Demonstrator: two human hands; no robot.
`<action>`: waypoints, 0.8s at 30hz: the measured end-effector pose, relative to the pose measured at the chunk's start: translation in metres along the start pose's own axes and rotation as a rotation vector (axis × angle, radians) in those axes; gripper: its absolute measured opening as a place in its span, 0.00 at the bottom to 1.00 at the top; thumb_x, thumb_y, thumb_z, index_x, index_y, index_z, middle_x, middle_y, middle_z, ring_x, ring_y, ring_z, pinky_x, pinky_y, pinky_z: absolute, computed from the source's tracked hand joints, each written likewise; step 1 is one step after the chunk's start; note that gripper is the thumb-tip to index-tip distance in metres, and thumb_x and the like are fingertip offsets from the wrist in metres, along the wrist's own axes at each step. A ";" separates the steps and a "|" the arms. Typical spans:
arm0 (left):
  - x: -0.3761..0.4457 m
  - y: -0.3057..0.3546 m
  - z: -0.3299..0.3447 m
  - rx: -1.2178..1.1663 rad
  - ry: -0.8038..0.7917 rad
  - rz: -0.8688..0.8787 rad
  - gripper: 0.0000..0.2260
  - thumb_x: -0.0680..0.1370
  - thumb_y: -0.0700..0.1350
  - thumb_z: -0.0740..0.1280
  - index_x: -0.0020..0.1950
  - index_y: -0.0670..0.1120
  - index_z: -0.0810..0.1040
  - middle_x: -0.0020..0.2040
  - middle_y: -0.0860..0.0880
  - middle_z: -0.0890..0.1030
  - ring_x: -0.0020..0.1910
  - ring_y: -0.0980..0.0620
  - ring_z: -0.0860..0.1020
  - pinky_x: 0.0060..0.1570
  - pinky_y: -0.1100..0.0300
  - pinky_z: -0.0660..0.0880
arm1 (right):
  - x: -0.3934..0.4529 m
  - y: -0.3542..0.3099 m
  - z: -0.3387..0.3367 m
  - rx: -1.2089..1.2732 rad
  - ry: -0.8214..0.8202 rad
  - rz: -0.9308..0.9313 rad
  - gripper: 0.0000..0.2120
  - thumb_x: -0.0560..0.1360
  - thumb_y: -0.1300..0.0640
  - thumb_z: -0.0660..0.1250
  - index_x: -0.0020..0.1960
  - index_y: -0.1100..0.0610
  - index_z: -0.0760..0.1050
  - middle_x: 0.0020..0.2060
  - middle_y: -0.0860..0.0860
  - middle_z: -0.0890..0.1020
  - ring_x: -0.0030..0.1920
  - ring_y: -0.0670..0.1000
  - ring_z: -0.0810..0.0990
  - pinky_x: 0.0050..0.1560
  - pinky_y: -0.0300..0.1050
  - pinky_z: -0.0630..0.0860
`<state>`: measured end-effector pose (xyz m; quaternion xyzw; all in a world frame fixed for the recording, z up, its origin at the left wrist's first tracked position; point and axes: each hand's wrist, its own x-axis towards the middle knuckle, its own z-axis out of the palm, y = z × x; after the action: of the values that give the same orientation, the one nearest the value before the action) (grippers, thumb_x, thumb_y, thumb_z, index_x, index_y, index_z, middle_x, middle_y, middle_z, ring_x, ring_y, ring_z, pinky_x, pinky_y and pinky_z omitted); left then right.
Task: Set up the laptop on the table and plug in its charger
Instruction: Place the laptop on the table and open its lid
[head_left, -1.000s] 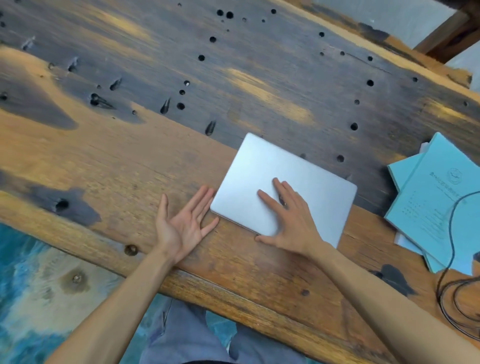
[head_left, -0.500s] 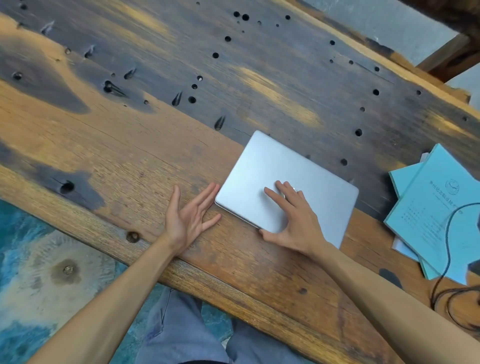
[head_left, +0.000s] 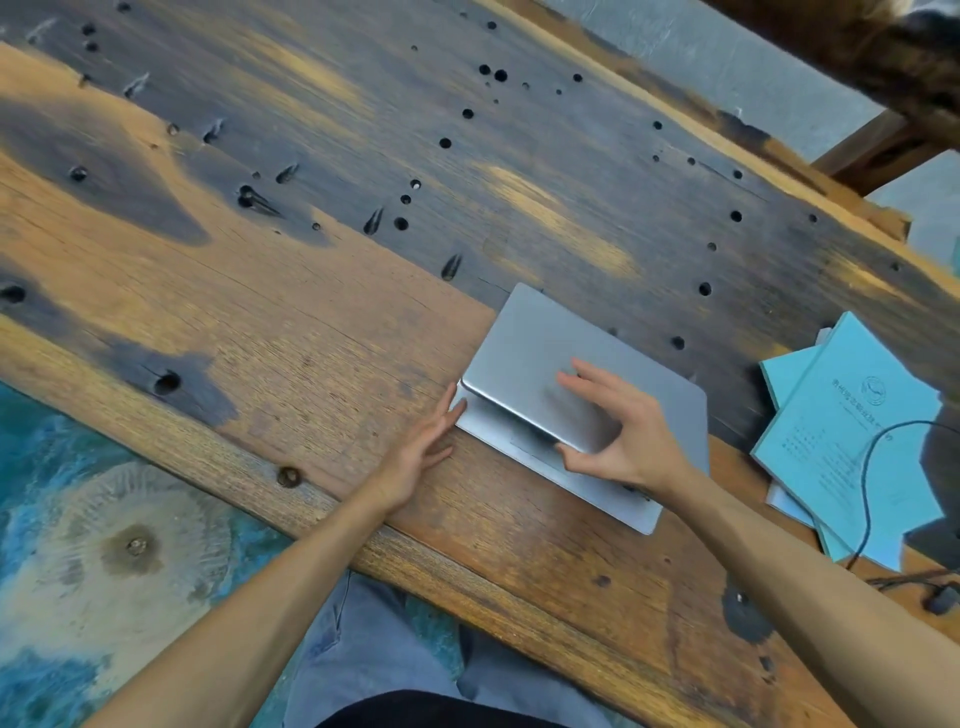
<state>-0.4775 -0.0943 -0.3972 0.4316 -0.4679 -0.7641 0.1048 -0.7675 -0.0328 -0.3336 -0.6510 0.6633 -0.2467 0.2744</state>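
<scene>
Opening laptop lid: right hand pinches front edge, left hand flat-fingered steadies base corner. Next: raise lid fully, fetch charger cable.

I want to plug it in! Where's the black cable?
In the head view, the black cable is at the table's far right edge, looping over the blue booklets, right of the laptop.

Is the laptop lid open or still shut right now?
Partly open: the laptop lid's front edge is raised off the base, pinched by the right hand; the left hand touches the base corner.
</scene>
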 end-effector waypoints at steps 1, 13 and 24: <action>0.001 0.000 0.001 0.059 -0.019 0.011 0.32 0.77 0.73 0.54 0.80 0.65 0.54 0.73 0.78 0.58 0.73 0.72 0.60 0.75 0.52 0.65 | 0.003 -0.002 -0.008 0.011 0.006 0.005 0.38 0.60 0.52 0.80 0.70 0.46 0.78 0.72 0.48 0.75 0.73 0.42 0.72 0.72 0.48 0.71; -0.001 0.023 0.042 1.367 0.022 -0.096 0.41 0.81 0.68 0.46 0.81 0.43 0.33 0.80 0.44 0.29 0.79 0.46 0.29 0.71 0.46 0.71 | 0.003 -0.025 -0.035 -0.051 0.010 0.091 0.24 0.66 0.48 0.79 0.62 0.47 0.83 0.54 0.41 0.86 0.55 0.41 0.84 0.66 0.56 0.77; 0.003 0.034 0.075 1.923 -0.100 -0.129 0.35 0.84 0.58 0.48 0.80 0.42 0.33 0.79 0.29 0.37 0.79 0.30 0.38 0.79 0.40 0.48 | -0.030 -0.047 -0.008 -0.387 0.535 0.031 0.10 0.76 0.53 0.76 0.57 0.51 0.86 0.49 0.47 0.88 0.48 0.48 0.87 0.60 0.55 0.80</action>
<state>-0.5446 -0.0675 -0.3576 0.3248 -0.8730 -0.0759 -0.3559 -0.7389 -0.0040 -0.2943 -0.5929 0.7563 -0.2743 -0.0343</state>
